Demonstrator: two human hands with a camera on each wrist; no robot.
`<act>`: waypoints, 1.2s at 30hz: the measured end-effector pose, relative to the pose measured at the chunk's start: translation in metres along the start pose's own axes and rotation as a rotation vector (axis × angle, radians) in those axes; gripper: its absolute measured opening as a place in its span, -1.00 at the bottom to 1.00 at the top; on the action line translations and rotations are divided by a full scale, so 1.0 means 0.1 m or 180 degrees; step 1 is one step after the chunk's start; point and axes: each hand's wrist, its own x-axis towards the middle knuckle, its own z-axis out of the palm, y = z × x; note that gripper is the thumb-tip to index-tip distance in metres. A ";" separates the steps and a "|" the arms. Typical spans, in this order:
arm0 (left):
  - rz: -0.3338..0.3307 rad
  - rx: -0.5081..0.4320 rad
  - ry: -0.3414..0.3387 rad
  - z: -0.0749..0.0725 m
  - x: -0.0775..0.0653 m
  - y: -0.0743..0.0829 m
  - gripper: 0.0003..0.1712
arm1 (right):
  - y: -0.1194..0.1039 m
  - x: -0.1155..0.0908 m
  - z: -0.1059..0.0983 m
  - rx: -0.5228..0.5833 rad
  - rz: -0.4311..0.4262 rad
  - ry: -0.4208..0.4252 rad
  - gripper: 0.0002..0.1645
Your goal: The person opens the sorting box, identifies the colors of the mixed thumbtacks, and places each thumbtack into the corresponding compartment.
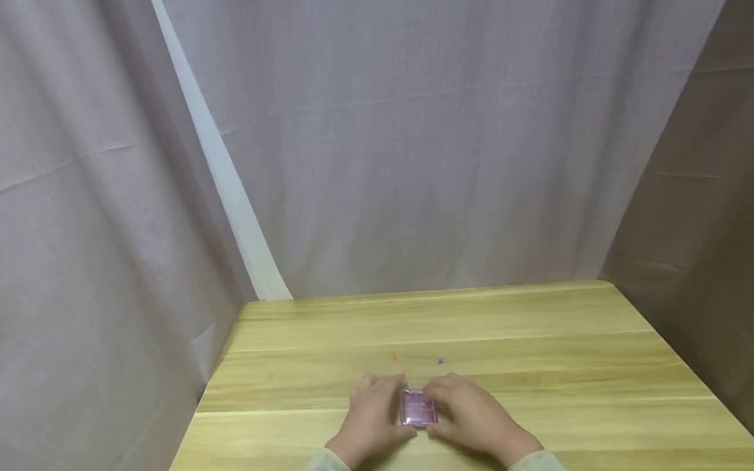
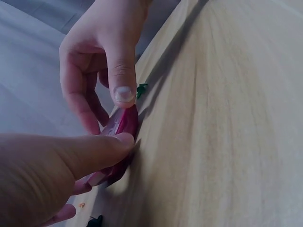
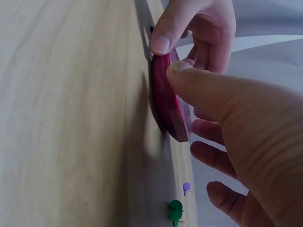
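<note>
A small square see-through pink plastic box (image 1: 418,409) is held between my two hands, close over the wooden table. My left hand (image 1: 373,412) grips its left side, the thumb along the near edge and the fingers farther back. On the opposite side my right hand (image 1: 470,413) pinches it between thumb and fingers. From the side, in the right wrist view, the box (image 3: 165,94) shows a deep magenta part against a paler clear part. Both thumbs press on the magenta side in the left wrist view, where fingers hide some of the box (image 2: 125,123).
Beyond the hands lie a small orange piece (image 1: 393,357) and a purple push pin (image 1: 441,361). The right wrist view adds a green push pin (image 3: 175,210) beside the purple one. Grey curtains (image 1: 417,161) surround the wooden table (image 1: 597,368).
</note>
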 end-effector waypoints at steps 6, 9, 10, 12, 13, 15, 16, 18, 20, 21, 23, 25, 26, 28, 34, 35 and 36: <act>-0.0031 0.0010 -0.0010 0.01 -0.02 0.00 0.09 | -0.02 0.01 0.02 -0.0052 -0.0002 0.0009 -0.43; -0.0045 0.0019 -0.0006 0.01 -0.02 0.02 0.08 | -0.01 0.01 0.02 -0.0075 -0.0012 0.0009 -0.44; -0.0044 0.0020 0.0002 0.01 -0.02 0.02 0.08 | -0.01 0.01 0.02 -0.0084 -0.0016 0.0006 -0.44; -0.0047 0.0016 0.0009 0.01 -0.01 0.02 0.07 | 0.00 0.01 0.02 -0.0095 -0.0021 0.0010 -0.44; -0.0050 0.0006 0.0009 0.02 -0.01 0.02 0.07 | 0.00 0.01 0.02 -0.0096 -0.0028 0.0017 -0.44; -0.0069 -0.0006 -0.0010 0.02 -0.01 0.01 0.07 | 0.00 0.01 0.02 -0.0084 -0.0049 0.0031 -0.46; -0.0078 -0.0013 -0.0023 0.02 -0.01 0.01 0.07 | 0.00 0.01 0.02 -0.0073 -0.0061 0.0039 -0.47; -0.0102 -0.0022 -0.0053 0.02 -0.01 0.01 0.06 | 0.00 0.01 0.02 -0.0055 -0.0087 0.0063 -0.50; -0.0117 -0.0024 -0.0070 0.01 -0.01 0.01 0.06 | 0.00 0.02 0.01 -0.0021 -0.0107 0.0067 -0.52; -0.0122 -0.0024 -0.0076 0.01 -0.01 0.01 0.06 | 0.00 0.03 0.00 0.0010 -0.0120 0.0068 -0.54; -0.0140 -0.0040 -0.0081 0.01 0.00 0.01 0.07 | 0.01 0.05 -0.02 0.0095 -0.0118 0.0041 -0.56; -0.0158 -0.0072 -0.0083 0.01 0.00 0.01 0.08 | 0.03 0.08 -0.05 0.0198 -0.0084 -0.0013 -0.58; -0.0172 -0.0082 -0.0083 0.01 0.01 0.01 0.09 | 0.04 0.09 -0.07 0.0240 -0.0050 -0.0048 -0.60; -0.0204 -0.0124 -0.0079 0.01 0.02 0.01 0.11 | 0.05 0.11 -0.10 0.0316 0.0048 -0.0135 -0.64; -0.0264 -0.0217 -0.0048 0.04 0.03 0.00 0.12 | 0.11 0.19 -0.16 0.0527 0.0267 -0.0243 -0.74; -0.0276 -0.0231 -0.0049 0.05 0.03 0.00 0.12 | 0.12 0.20 -0.17 0.0565 0.0286 -0.0234 -0.75; -0.0297 -0.0249 -0.0050 0.05 0.02 0.00 0.12 | 0.13 0.21 -0.17 0.0598 0.0297 -0.0224 -0.76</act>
